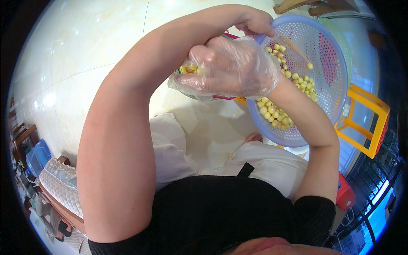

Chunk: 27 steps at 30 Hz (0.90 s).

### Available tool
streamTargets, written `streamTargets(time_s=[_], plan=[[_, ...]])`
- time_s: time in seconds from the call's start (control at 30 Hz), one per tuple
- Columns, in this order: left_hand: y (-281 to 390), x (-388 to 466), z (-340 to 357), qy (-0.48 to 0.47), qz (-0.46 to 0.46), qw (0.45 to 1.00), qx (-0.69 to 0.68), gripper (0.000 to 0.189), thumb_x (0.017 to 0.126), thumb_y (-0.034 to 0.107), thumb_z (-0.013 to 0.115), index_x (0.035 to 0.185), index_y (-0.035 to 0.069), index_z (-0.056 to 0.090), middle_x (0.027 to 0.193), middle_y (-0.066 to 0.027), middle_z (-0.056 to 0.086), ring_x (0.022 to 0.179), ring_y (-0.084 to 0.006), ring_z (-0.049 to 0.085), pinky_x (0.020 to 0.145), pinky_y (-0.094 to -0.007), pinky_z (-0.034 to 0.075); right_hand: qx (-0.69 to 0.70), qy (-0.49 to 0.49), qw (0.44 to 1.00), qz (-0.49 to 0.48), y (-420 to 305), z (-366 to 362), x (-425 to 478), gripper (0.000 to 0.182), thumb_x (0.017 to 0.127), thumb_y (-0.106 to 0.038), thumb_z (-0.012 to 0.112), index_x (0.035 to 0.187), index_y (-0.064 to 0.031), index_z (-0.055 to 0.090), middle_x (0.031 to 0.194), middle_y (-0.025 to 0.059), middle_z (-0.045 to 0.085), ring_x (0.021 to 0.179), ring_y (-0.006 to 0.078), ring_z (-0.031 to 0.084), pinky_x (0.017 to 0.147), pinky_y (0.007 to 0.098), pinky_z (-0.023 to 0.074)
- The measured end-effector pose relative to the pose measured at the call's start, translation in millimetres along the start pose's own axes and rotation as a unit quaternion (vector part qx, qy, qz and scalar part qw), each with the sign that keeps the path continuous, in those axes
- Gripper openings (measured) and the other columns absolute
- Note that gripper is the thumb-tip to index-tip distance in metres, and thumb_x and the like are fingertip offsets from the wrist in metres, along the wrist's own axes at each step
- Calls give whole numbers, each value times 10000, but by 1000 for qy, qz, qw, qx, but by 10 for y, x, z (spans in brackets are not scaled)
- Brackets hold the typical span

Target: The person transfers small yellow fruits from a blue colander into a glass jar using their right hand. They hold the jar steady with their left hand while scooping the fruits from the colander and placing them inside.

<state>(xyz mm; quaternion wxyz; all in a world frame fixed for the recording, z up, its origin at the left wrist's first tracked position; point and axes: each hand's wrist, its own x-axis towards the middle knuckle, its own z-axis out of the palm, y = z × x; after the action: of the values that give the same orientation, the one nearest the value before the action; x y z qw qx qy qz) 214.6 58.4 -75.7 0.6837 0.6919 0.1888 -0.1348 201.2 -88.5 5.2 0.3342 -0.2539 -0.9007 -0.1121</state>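
My right hand (229, 67) wears a clear plastic glove and is bent over a container (188, 95) with a magenta edge. Beside the knuckles, yellow fruit pieces (190, 69) show in it. What the gloved fingers hold, if anything, is hidden. My bare left hand (259, 23) reaches across above, one finger against the rim of a lavender plastic colander (341, 79). Its other fingers curl downward, partly covered, so their grip is unclear. Small round pale-yellow fruits (275, 116) lie in the colander, some partly behind my right forearm.
A yellow plastic stool (371, 110) stands right of the colander. Something pale green and round (346, 41) sits behind it. Wooden legs (293, 4) are at the top. One loose fruit (229, 155) is near my trouser leg. A quilted cushion (60, 185) lies at left on glossy floor tiles (79, 54).
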Motion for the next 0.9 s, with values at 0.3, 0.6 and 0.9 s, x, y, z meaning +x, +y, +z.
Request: streamTargets(time_s=[0.3,0.6,0.9], plan=[[-55,44,-5,-15,1,1000,-11,378,964,186,563,1220,-91,587,1005,-194,729,720,-281,746,687,-406,651,64,54,996,-2,-38,-33,84,332,804,-173,738,1110,-249,634,1085,-3,609,864,154,659,599,277,585],[343,-513,121,42,-14,999,16,455,975,214,562,1304,-95,502,1041,-207,718,740,-270,758,650,-375,666,153,69,985,40,-140,-25,19,311,816,-147,736,1111,-187,645,1096,9,645,1025,205,656,772,320,595],[282,-444,85,24,-23,999,42,511,990,278,576,1350,-73,481,1083,-160,697,793,-208,750,661,-341,664,50,-61,903,423,567,-826,-1497,222,912,-179,713,1126,-120,704,1122,68,677,1034,276,657,894,398,542]])
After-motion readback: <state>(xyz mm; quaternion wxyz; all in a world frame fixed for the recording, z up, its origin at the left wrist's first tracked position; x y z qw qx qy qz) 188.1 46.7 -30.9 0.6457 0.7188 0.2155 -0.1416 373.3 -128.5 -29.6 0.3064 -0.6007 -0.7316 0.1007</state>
